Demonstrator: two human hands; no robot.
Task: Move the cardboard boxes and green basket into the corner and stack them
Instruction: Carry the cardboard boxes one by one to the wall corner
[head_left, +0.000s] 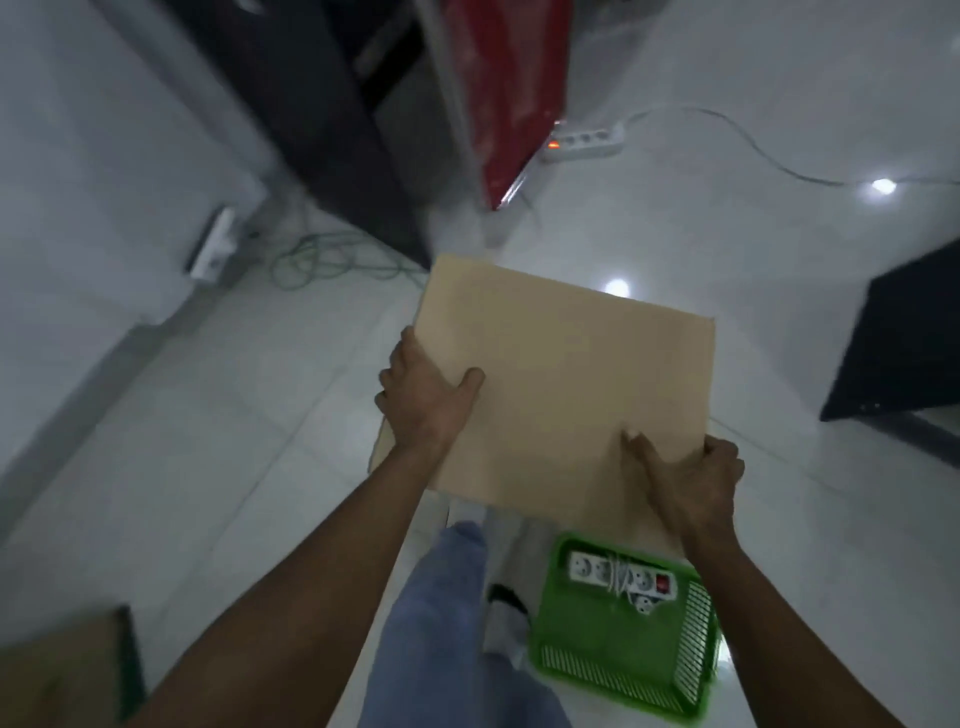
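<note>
Both hands grip one cardboard box (566, 384) held above the floor: left hand (423, 402) clamps its 9 o'clock edge, right hand (698, 480) its 5 o'clock corner. The green basket (623, 644), holding a white power strip (621, 570), sits on the tiled floor (234, 441) at 6 o'clock. Another cardboard box (67, 670) peeks in around 8.

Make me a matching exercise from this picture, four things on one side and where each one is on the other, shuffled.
Things:
1. tan flat cardboard box
2. green slotted plastic basket
3. white power strip with a lit orange switch
4. coiled green cable

Places:
A. on the floor by the left wall
B. held in the left hand and right hand
C. on the floor beside the red panel
D. on the floor by the person's feet

Pairs: 1-B, 2-D, 3-C, 4-A
</note>
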